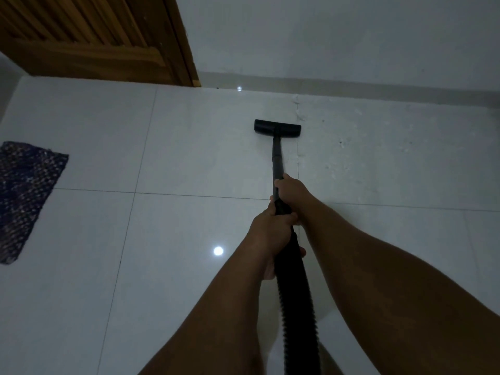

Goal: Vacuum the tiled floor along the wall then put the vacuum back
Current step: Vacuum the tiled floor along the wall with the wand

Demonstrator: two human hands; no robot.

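Note:
A black vacuum wand (277, 158) runs forward from my hands to its flat black floor head (277, 128), which rests on the white tiled floor (189, 147) a short way from the wall (338, 36). My right hand (292, 189) grips the wand higher up. Just behind it, my left hand (270, 228) grips the wand where the ribbed black hose (297, 299) joins. The hose trails back between my forearms and out of the bottom of the frame. The vacuum body is out of view.
A wooden slatted door (89, 36) stands at the top left, its frame meeting the wall's pale skirting (378, 86). A dark woven mat (24, 196) lies at the left edge. Dusty specks mark the tile (378, 147) to the right of the head.

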